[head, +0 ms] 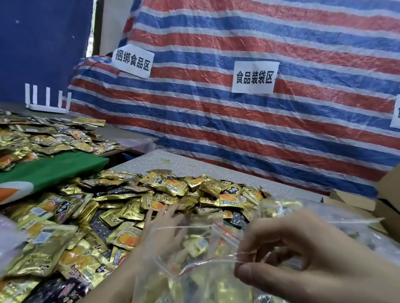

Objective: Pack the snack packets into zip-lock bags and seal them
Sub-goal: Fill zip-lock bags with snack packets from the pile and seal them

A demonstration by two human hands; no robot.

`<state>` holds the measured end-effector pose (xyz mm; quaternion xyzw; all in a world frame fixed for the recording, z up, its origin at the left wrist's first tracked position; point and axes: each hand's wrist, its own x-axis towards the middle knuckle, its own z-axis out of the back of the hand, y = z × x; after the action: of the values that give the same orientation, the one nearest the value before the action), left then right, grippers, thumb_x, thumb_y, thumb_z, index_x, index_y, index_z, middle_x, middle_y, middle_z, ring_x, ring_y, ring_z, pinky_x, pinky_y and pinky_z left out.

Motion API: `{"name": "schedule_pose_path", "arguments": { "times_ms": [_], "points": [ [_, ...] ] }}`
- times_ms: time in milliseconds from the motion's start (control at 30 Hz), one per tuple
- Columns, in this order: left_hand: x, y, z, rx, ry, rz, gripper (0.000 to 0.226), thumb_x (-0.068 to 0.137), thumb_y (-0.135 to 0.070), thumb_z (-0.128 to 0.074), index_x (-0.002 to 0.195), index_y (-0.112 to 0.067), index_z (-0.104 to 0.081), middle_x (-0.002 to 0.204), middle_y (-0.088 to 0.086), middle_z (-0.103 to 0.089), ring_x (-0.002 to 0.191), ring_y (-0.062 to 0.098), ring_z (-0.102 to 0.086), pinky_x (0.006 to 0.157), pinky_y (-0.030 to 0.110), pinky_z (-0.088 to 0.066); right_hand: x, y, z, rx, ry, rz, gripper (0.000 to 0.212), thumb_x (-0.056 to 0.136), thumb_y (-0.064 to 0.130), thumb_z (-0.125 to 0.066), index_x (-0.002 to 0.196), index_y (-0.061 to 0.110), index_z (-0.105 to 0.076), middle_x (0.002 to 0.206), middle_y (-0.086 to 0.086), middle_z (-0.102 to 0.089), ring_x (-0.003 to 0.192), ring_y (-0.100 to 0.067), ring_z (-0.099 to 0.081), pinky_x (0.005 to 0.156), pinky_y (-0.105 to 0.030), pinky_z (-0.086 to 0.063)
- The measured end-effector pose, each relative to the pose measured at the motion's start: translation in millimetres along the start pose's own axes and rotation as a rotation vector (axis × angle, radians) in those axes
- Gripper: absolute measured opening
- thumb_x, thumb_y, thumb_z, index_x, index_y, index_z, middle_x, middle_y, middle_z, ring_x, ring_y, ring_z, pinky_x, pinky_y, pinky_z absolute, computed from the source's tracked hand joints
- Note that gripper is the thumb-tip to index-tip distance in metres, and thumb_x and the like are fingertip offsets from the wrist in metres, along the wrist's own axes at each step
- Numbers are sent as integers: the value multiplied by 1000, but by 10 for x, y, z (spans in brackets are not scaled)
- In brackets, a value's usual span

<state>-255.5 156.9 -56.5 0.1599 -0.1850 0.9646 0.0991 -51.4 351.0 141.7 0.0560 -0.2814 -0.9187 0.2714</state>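
packing looks partway: right hand [305, 262] pinches the rim of the zip-lock bag [198, 249], mouth unsealed, a few packets seemingly inside; left hand [163, 227], fingers straight, rests on the heap of snack packets [162, 186], where plenty remain unbagged

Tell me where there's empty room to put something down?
Bare tabletop behind the snack pile, along the striped tarp. The green cloth left of the pile is free too. Crowded nearer: the pile itself and the zip-lock bag.

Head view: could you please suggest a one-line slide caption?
Right hand pinches a zip-lock bag; open left hand reaches over loose gold snack packets.
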Motion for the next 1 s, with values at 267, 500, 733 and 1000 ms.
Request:
{"name": "schedule_pose_path", "arguments": {
  "times_ms": [267, 500, 733, 1000],
  "points": [
    [76, -5, 109, -398, -517, 69, 40, 87, -2, -68, 124, -15, -64, 116, 2, -68, 91, 4, -51, 64, 5, -35, -20, -18, 12, 0, -7, 6, 11, 87, 40, -71, 83, 31, -74, 86, 7, -74, 84, -12, -70, 84, -38, -57],
    [91, 32, 362, -532, -432, 13, 37, 71, -19, -87, 102, -21, -67, 90, -10, -64, 79, 1, -57, 73, 15, -48, -46, -57, -4, -5, -28, 20, 7, 88, 40, -72, 84, 35, -75, 87, 8, -74, 83, -13, -71, 83, -40, -58],
    [-156, -107, 1049, -757, -499, -11, 34, 67, -34, -90, 92, -27, -68, 87, -4, -71, 79, 12, -70, 71, 32, -62, -55, -47, -7, -44, -41, 46, 6, 89, 36, -72, 84, 31, -74, 86, 8, -74, 81, -7, -69, 80, -34, -57],
    [-783, -493, 2216, -879, -668, -173, 29, 76, -14, -81, 101, -23, -68, 99, -9, -64, 83, 11, -72, 68, 26, -61, -65, -43, -7, -25, -34, 93, 7, 88, 38, -72, 85, 33, -76, 86, 7, -73, 82, -9, -69, 80, -35, -58]
  ]
}}
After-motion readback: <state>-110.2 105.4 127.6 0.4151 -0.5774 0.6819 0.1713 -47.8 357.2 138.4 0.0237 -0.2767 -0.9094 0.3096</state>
